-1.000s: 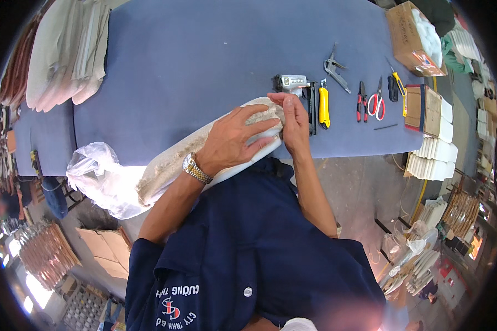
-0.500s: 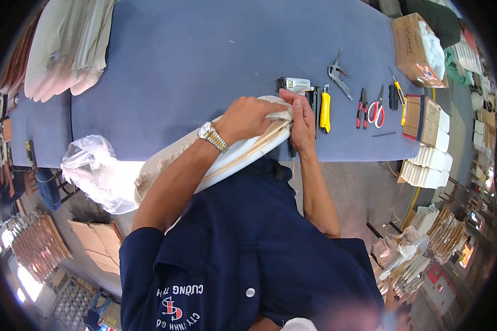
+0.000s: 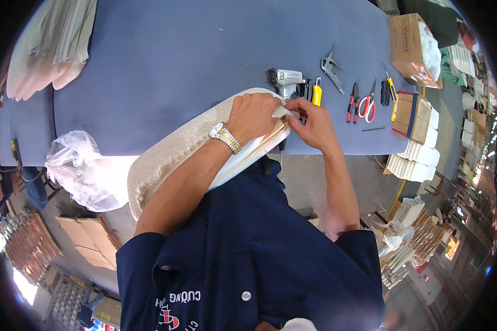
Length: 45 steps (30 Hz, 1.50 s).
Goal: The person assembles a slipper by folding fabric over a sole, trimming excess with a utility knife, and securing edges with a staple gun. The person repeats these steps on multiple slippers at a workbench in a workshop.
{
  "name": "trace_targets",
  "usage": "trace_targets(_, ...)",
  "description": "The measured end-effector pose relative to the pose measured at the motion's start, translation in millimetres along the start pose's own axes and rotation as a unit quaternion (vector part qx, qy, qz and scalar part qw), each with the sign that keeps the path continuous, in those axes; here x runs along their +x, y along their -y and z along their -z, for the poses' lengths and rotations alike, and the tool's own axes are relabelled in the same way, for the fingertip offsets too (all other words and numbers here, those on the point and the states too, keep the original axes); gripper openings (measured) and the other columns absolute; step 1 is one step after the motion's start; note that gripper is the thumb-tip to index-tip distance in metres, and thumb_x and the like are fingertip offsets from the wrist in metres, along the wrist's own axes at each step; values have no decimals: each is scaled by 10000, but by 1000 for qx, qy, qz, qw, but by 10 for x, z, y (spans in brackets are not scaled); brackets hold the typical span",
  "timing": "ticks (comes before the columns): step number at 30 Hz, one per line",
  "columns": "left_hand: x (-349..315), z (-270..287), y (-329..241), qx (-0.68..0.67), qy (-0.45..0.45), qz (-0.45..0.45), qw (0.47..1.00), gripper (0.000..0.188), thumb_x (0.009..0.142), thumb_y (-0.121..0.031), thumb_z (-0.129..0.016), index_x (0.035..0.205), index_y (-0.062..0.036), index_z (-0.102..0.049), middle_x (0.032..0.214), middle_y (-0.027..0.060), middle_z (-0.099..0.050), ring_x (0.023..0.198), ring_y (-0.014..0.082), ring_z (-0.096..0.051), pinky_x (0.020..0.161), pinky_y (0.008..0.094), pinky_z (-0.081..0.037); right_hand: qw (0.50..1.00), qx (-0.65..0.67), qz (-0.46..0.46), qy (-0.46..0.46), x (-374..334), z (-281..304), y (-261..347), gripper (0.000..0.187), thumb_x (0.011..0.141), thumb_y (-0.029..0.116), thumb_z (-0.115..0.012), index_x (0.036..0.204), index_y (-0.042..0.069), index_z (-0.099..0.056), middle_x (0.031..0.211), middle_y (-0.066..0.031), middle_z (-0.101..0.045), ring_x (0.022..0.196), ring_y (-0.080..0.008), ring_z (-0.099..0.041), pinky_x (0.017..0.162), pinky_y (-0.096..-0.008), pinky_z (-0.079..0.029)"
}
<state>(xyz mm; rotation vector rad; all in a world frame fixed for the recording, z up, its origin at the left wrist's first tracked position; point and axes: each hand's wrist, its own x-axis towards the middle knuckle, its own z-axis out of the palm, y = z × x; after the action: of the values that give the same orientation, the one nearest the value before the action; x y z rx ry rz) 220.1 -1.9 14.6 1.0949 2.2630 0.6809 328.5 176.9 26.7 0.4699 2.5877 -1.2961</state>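
A long padded panel (image 3: 168, 144), with beige fabric over white foam and a wooden strip along its open edge, lies slantwise at the table's front edge, against my body. My left hand (image 3: 254, 115), with a metal watch on the wrist, grips the fabric near the panel's far right end, its fingertips curled at the fabric edge. At that same corner my right hand (image 3: 313, 126) pinches the fabric edge between thumb and fingers. Just beyond my hands lies a grey staple gun (image 3: 287, 80), next to a yellow utility knife (image 3: 317, 92) partly hidden by my right hand.
Rightward on the blue-grey table (image 3: 204, 49) lie an air blow gun (image 3: 332, 70), red-handled pliers (image 3: 352, 105) and scissors (image 3: 367, 105). A cardboard box (image 3: 406, 44) stands at the far right. Beige fabric pieces (image 3: 52, 47) lie far left; a clear plastic bag (image 3: 74, 165) hangs at the left front edge.
My right hand has turned from upright beside the panel's end to a pinch on the fabric corner, its elbow swung outward. More of the panel's beige top shows, and the view has shifted slightly.
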Motion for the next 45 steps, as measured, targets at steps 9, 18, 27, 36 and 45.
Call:
trace_targets(9, -42, -43, 68, -36, 3, -53, 998, 357, 845, -306, -704, 1167, -163, -760, 1061, 101, -761, 948, 311, -730, 791, 462, -573, 1000, -12, -17, -22, -34, -67, 10, 236, 848, 139, -760, 1055, 51, -689, 917, -86, -750, 717, -252, -659, 689, -355, -515)
trace_targets(18, -2, -161, 25, -43, -17, -7, 999, 274, 841, -281, -715, 1074, -142, -751, 1041, 77, -762, 917, 319, -731, 760, 461, -569, 1000, 26, -2, 9, 38, -39, -109, 239, 802, 86, -785, 1020, 54, -692, 930, -93, -756, 817, -266, -721, 755, -356, -550)
trace_targets(27, -10, -323, -38, -36, -31, -22, 999, 277, 853, -301, -748, 1091, -158, -747, 988, 62, -756, 928, 302, -735, 756, 464, -573, 997, -18, -67, 44, 29, -5, -114, 244, 766, 74, -777, 974, 40, -654, 882, -80, -740, 856, -256, -739, 787, -374, -554)
trace_targets(36, -592, 481, 312, -138, -4, 15, 990, 455, 920, -398, -736, 1301, -150, -712, 1158, 168, -751, 1048, 342, -727, 889, 459, -574, 969, -195, 104, 108, 86, -10, 333, 441, 772, 114, -752, 1187, 29, -630, 1166, -160, -673, 1133, -374, -650, 972, -452, -510)
trace_targets(45, -3576, 366, 991, -366, -400, 387, 746, 484, 1088, -321, -557, 1510, -84, -531, 1422, 118, -620, 1245, 203, -623, 1054, 391, -521, 896, -234, 291, 238, 143, -376, 900, 701, 786, 136, -761, 1441, 24, -538, 1449, -221, -572, 1305, -421, -550, 1119, -478, -422)
